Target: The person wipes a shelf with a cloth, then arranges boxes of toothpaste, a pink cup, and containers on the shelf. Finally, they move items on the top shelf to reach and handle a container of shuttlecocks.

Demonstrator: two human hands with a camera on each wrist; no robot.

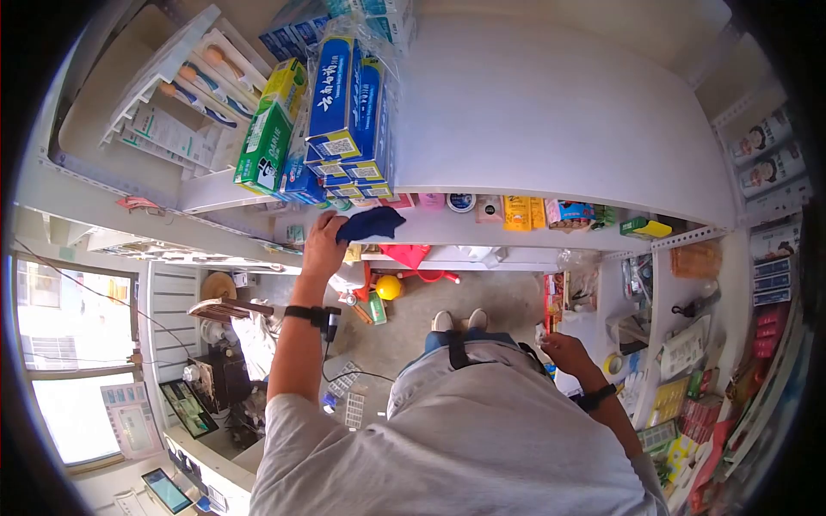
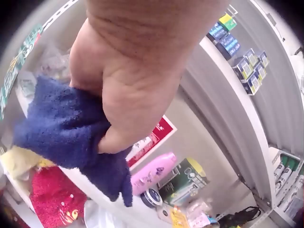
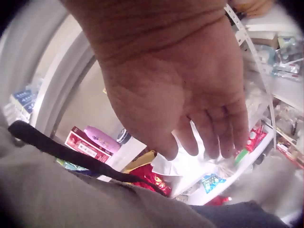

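Observation:
A navy blue cloth (image 1: 372,224) (image 2: 71,126) is bunched in my left hand (image 1: 323,248) (image 2: 130,85), whose thumb and fingers grip one end over the lower shelf. The rest of the cloth spreads and hangs past the fingers. My right hand (image 1: 565,353) (image 3: 178,90) is held low beside my body, its fingers loosely extended in the right wrist view. Whitish material (image 3: 178,164) shows behind those fingertips; whether they touch it, I cannot tell. A pink bottle (image 2: 154,172) and a round dark tin (image 2: 151,197) stand along the shelf near the cloth.
Toothpaste boxes (image 1: 334,95) are stacked on the upper shelf (image 1: 551,112), beside toothbrushes at the left. Yellow packs (image 1: 517,212) stand farther right on the lower shelf. Red fabric (image 1: 404,254) lies below the cloth. A yellow ball (image 1: 389,287) is near the floor. Stocked shelves line the right.

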